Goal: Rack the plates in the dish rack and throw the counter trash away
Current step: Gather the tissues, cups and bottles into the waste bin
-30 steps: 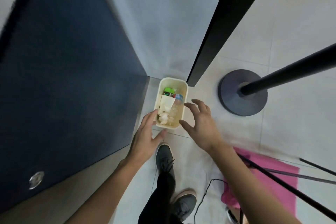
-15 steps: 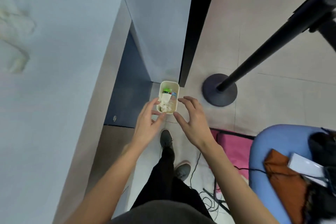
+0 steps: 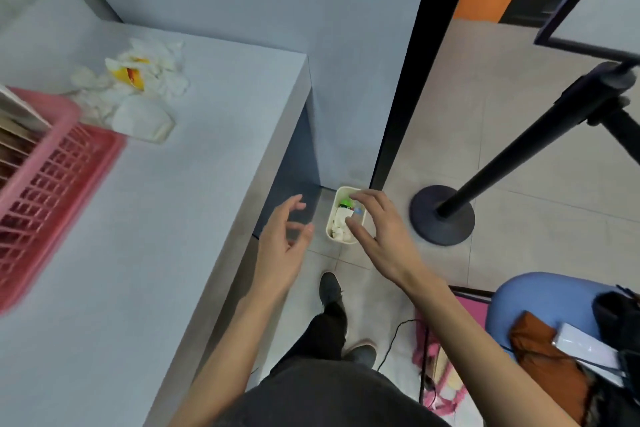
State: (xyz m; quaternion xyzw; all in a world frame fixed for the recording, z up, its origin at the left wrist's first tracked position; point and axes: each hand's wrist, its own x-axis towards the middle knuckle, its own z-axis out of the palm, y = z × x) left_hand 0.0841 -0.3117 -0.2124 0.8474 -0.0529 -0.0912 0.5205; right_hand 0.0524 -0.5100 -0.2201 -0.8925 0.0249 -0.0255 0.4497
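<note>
— Now that our view has risen from the floor, what do we have at the left edge of the frame?

— The pink dish rack (image 3: pixel 52 191), blurred, with what we take for plates (image 3: pixel 17 114) standing in it. A second ago we saw only the cabinet front and the bin; now the counter (image 3: pixel 180 270) fills the left half.

— And the upper left?

— A pile of trash (image 3: pixel 138 90) lies on the counter just beyond the rack: crumpled tissues, a yellow wrapper and a white wad. So the throwing-away is not finished, as we judge it.

— Our hands, then?

— The left hand (image 3: pixel 282 250) sits just left of centre, past the counter's edge, fingers loosely spread and holding nothing. A second ago it lay against the bin's near corner; now it has drawn off to the left.

— The bin itself?

— The small cream bin (image 3: pixel 341 241) stands on the floor at centre, against the wall by the dark door frame, with tissues, something green and a small bottle inside.

— And the right hand?

— The right hand (image 3: pixel 388 246) overlaps the bin's right side in our view, fingers gently curved and apart, empty. It has risen with us. We read that as one load dropped, with another trip to the pile ahead.
</note>
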